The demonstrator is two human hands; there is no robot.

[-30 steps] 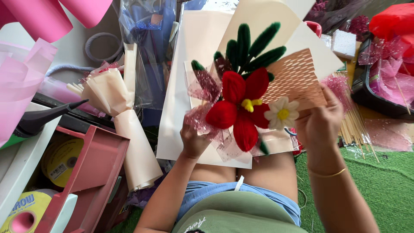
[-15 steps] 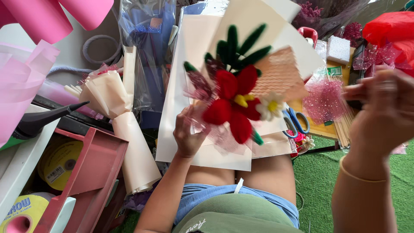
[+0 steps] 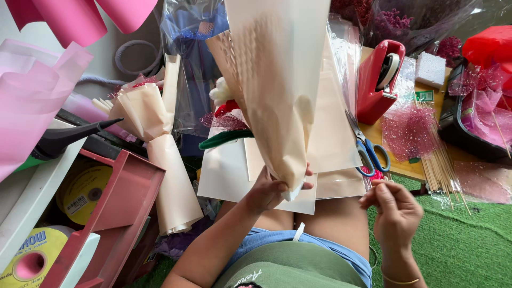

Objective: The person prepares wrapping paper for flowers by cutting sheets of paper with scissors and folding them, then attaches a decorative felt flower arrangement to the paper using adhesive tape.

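My left hand (image 3: pixel 272 189) grips the narrow lower end of a bouquet wrapped in cream paper (image 3: pixel 277 90). The bouquet stands tilted up with its back towards me. A red flower (image 3: pixel 226 109), a white flower (image 3: pixel 220 90) and a green fuzzy stem (image 3: pixel 229 138) peek out at its left side. My right hand (image 3: pixel 394 213) hovers over my right thigh, apart from the bouquet, with its fingertips pinched together. Whether something small is between them I cannot tell. Loose cream sheets (image 3: pixel 229 176) lie on my lap under the bouquet.
Blue-handled scissors (image 3: pixel 368 152), a red tape dispenser (image 3: pixel 378 80), pink glitter mesh (image 3: pixel 410 130) and wooden skewers (image 3: pixel 440 165) lie at the right. A finished cream bouquet (image 3: pixel 160 149), a pink tray (image 3: pixel 122 213) and yellow ribbon rolls (image 3: pixel 85 192) are at the left. Green turf (image 3: pixel 458 245) covers the floor.
The bouquet has been tipped up and turned, so its paper back now hides the flowers. My right hand has left the mesh side and dropped down near my thigh.
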